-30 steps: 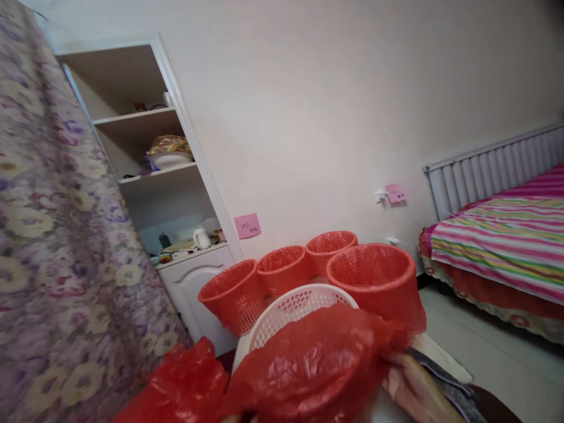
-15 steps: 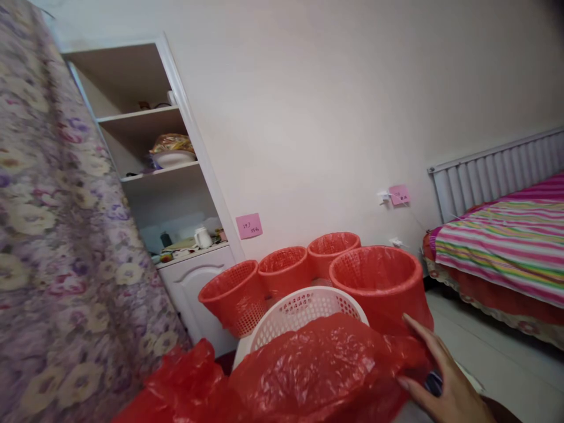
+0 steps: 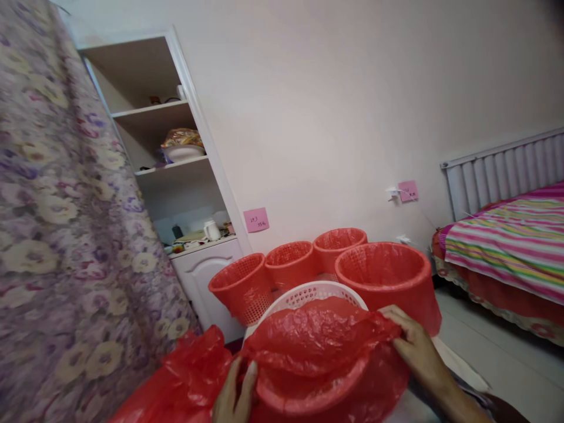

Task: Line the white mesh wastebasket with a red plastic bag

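A red plastic bag (image 3: 321, 346) is stretched over the near side of a white perforated basket (image 3: 308, 294). My left hand (image 3: 235, 393) grips the bag's left edge at the bottom of the view. On the bag's right edge, my right hand (image 3: 416, 346) pinches the plastic against the basket rim. More crumpled red plastic (image 3: 185, 376) lies to the left of my left hand. Only the far rim of the white basket shows above the bag.
Several red-lined baskets (image 3: 383, 276) stand behind the white one, near the wall. A white shelf unit (image 3: 185, 194) with a cupboard door stands at the left, beside a flowered curtain (image 3: 57, 235). A striped bed (image 3: 506, 247) and a radiator (image 3: 497, 170) are at the right.
Both hands have come up into view and pulled the red bag's mouth apart across the white basket. The right hand moved from beside the bag onto its right edge. The view shifted slightly left.
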The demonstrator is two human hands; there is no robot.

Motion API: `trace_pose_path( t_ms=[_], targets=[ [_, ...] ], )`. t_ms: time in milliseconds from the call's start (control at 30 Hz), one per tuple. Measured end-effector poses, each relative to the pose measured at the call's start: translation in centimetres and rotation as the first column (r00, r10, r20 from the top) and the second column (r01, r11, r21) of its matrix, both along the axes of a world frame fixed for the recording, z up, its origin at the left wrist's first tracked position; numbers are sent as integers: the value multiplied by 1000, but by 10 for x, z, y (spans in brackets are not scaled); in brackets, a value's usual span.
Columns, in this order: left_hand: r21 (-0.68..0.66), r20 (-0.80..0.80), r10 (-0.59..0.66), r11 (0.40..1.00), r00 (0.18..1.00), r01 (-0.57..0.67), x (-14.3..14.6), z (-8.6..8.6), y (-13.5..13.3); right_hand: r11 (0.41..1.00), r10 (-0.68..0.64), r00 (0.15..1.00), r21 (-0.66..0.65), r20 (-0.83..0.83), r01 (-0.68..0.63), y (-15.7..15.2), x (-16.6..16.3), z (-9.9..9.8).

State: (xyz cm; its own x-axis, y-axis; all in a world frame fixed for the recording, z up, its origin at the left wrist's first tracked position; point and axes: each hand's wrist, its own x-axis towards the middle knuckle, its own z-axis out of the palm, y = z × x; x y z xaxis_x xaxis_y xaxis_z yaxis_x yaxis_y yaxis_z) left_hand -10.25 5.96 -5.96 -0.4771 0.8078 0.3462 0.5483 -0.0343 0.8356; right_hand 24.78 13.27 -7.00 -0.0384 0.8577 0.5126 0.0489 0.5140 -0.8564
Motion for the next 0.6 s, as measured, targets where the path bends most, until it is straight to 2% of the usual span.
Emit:
trace_pose_path(
  t_ms=[100,167,233,300,333,400,467,600],
  targets=[
    [-16,-26,-72,997,997,72,0,21,15,995,88,993,-34,-81,-91,-14,-4,2],
    [-20,-34,-149,989,988,149,-2,31,25,966,178,945,-133,-273,-220,-22,-7,-3],
    [-26,-25,-203,979,979,203,-5,37,34,894,192,809,-242,-555,-378,-26,-9,-11],
    [-35,-10,-257,966,966,257,-7,41,40,826,127,648,-281,-751,-488,-27,-8,-18],
    [-38,-2,-292,956,956,292,-8,43,41,814,98,592,-278,-800,-510,-26,-7,-20],
    [-51,13,-364,930,931,364,-8,48,43,815,78,534,-254,-842,-520,-23,-5,-22],
    [-71,23,-428,901,903,429,-6,55,44,824,70,522,-245,-850,-511,-22,-4,-21],
    [-115,-4,-503,859,864,499,-1,64,54,857,38,637,-302,-770,-417,-24,-5,-16]
  ],
)
